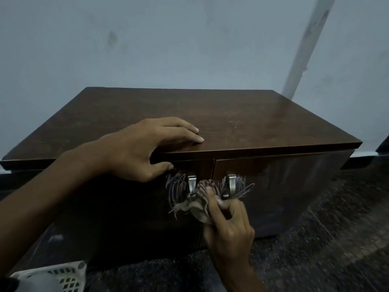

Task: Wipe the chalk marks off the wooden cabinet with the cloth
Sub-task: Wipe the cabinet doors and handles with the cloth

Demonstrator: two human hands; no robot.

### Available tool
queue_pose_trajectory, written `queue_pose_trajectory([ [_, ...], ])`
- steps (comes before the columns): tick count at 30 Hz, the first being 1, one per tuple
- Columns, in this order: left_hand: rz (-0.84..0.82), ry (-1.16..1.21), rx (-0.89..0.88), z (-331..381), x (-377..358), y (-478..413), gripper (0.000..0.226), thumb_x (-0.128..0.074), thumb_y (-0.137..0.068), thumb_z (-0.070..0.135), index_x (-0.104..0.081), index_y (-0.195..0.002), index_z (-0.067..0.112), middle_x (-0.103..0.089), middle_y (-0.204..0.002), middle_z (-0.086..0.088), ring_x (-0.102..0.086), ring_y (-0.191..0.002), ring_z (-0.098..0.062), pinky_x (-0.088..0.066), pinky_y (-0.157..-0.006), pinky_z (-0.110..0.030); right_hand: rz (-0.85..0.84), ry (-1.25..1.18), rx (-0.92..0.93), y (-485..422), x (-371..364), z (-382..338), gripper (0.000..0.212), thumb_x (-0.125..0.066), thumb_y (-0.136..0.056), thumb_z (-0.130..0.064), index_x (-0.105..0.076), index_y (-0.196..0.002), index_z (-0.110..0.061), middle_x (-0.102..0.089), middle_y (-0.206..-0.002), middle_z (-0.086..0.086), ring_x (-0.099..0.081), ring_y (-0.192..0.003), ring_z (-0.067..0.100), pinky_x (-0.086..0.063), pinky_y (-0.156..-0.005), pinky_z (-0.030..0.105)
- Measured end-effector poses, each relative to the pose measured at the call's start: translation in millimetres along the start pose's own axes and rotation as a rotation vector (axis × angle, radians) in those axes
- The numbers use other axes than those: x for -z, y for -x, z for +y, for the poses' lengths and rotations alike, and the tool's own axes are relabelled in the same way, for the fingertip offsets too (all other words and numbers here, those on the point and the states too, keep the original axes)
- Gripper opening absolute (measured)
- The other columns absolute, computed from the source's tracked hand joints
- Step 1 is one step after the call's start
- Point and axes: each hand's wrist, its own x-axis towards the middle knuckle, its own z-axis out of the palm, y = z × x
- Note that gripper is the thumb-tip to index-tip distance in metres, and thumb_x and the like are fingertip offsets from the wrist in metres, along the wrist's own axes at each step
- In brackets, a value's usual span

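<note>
A pale blue-grey painted wall [189, 39] fills the upper half, and against it stands the low dark brown wooden cabinet [231, 114], its flat top overhanging two doors that meet at a narrow centre seam. Dark speckled stone floor [315, 249] lies open to the right and in front of the cabinet. The top is bare behind and to the right of the left hand [143, 150], whose fingers lie nearly straight and released on the top near its front edge, the thumb stretched below the lip against the left door (bracing, not clasping). The right hand [229, 226] has its fingers curled, grasping the crumpled beige striped cloth [200, 205] and pressing it to the door fronts at the seam. A white plastic lattice basket [63, 277] sits at the lower left corner, near the cabinet's foot. Scribbled whitish chalk marks [175, 186] spread over the left door beside the cloth, with more loops on the right door. Two curved silvery metal handles [192, 183] flank the cloth, each just beside it
</note>
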Motion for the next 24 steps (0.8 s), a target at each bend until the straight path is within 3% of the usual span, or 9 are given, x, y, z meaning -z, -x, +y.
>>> queue_pose_trajectory([
  [7, 0.006, 0.018, 0.005, -0.3, -0.3, 0.2, 0.071, -0.076, -0.083, 0.018, -0.052, -0.148, 0.035, -0.047, -0.153, 0.016, -0.042, -0.145, -0.002, -0.042, -0.118, -0.043, 0.021, 0.005, 0.0, -1.5, -1.5, 4.0, 0.066, -0.08, -0.07, -0.006, -0.061, -0.13, -0.025, -0.054, -0.085, -0.004, -0.051, -0.07, 0.014, -0.041, -0.04, 0.024],
  [15, 0.025, 0.035, 0.004, -3.0, 0.0, -1.9, 0.073, -0.083, -0.082, 0.01, -0.056, -0.146, 0.033, -0.049, -0.152, 0.017, -0.042, -0.144, -0.001, -0.041, -0.118, -0.037, 0.089, -0.021, 0.062, -31.7, 4.7, 0.2, 0.06, -0.074, -0.075, -0.002, -0.064, -0.129, -0.025, -0.051, -0.091, -0.004, -0.055, -0.073, 0.02, -0.044, -0.045, 0.029],
  [21, 0.049, 0.03, -0.022, -4.7, -2.6, 1.1, 0.069, -0.078, -0.081, 0.02, -0.057, -0.145, 0.033, -0.05, -0.151, 0.018, -0.043, -0.143, 0.001, -0.036, -0.122, -0.034, 0.202, -0.076, -0.011, -28.4, -5.8, -5.9, 0.071, -0.071, -0.066, 0.01, -0.063, -0.128, -0.023, -0.052, -0.097, -0.002, -0.059, -0.079, 0.018, -0.047, -0.063, 0.026],
  [24, 0.035, 0.017, -0.016, -4.7, -2.8, 3.3, 0.069, -0.08, -0.08, 0.017, -0.058, -0.144, 0.03, -0.052, -0.151, 0.014, -0.044, -0.143, 0.0, -0.03, -0.126, -0.033, 0.255, -0.238, -0.116, -25.9, -8.0, -15.6, 0.066, -0.072, -0.072, 0.01, -0.06, -0.13, -0.019, -0.052, -0.094, -0.001, -0.061, -0.077, 0.022, -0.052, -0.067, 0.032],
])
